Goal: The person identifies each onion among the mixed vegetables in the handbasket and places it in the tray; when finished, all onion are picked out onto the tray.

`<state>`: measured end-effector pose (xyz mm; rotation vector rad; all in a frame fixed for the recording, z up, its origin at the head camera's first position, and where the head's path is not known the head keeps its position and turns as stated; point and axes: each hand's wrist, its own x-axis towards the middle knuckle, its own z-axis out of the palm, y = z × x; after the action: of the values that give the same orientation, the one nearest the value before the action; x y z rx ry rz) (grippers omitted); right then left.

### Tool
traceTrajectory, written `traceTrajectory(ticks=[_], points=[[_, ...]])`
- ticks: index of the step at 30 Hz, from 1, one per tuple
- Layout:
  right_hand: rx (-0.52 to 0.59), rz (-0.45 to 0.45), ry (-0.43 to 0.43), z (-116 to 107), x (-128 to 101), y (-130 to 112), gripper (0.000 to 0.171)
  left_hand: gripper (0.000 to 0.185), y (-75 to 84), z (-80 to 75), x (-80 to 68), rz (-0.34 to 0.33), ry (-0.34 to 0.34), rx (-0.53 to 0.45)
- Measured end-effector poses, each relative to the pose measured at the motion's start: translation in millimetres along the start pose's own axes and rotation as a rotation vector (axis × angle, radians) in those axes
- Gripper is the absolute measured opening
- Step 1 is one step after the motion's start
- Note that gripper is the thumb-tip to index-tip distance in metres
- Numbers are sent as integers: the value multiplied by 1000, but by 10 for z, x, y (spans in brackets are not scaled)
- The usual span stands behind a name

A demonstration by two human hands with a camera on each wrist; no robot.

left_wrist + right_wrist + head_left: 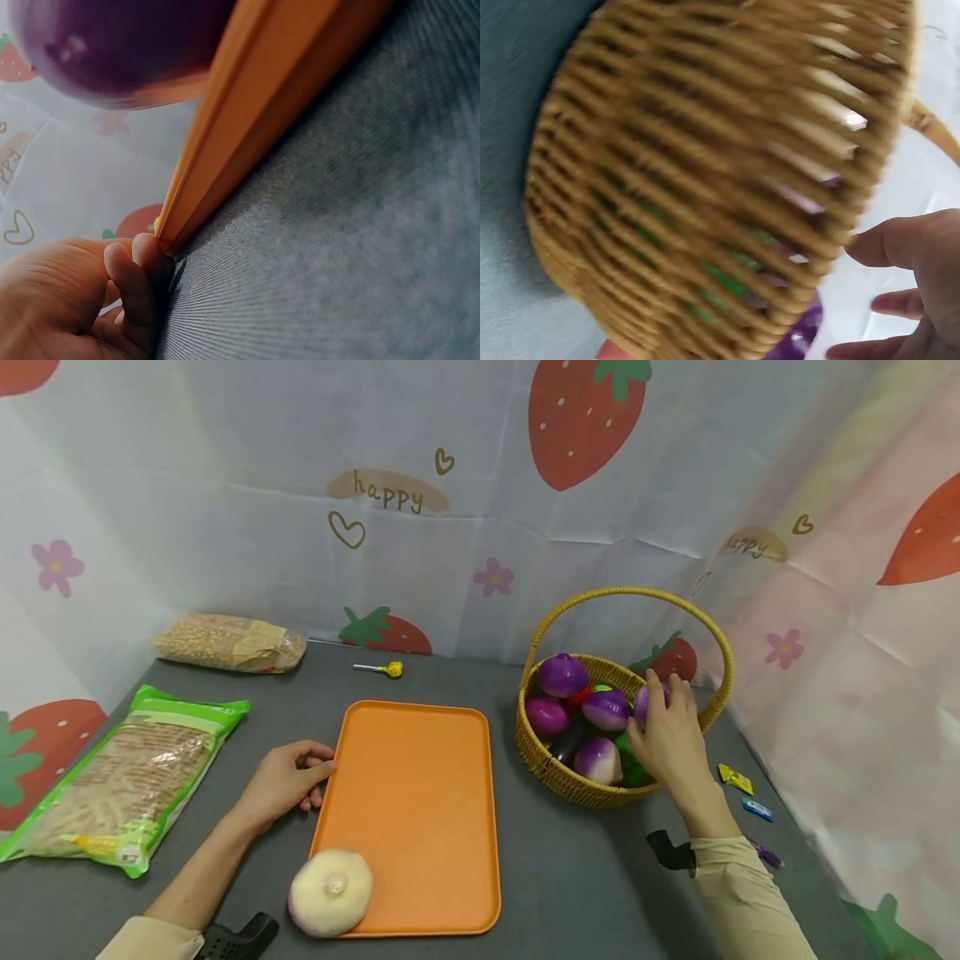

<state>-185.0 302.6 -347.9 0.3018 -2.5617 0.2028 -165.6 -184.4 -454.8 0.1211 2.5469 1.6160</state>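
Note:
An orange tray [412,810] lies flat in the middle of the grey table. A white round vegetable [330,892] sits on its near left corner. My left hand [288,777] rests on the table beside the tray's left rim, fingers loosely curled, thumb and fingertips [131,277] touching the tray's edge [247,135]. My right hand [667,735] reaches into the wicker basket [592,793], laid over a purple vegetable [643,702]. In the right wrist view its fingers [907,300] are spread, closed on nothing, behind the basket wall [705,187].
The basket holds several purple, purple-white and green toy vegetables [561,675]. A green noodle bag [120,777] and a grain bag [228,643] lie at the left. A yellow lollipop [390,669] sits behind the tray. Small wrapped sweets [735,777] lie right of the basket.

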Motion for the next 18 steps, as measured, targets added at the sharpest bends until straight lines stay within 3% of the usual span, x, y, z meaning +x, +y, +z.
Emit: traceTrajectory(ticks=[4,11,18], points=[[-51,12,-59,41,-2,44,60,32,3,3,-2,-1,-1,-3],[-49,-35,23,89,-20,95,47,32,11,13,1,4,-3,-5],[-61,91,-64,89,-40,108,58,32,18,5,-20,0,-4,-12]])
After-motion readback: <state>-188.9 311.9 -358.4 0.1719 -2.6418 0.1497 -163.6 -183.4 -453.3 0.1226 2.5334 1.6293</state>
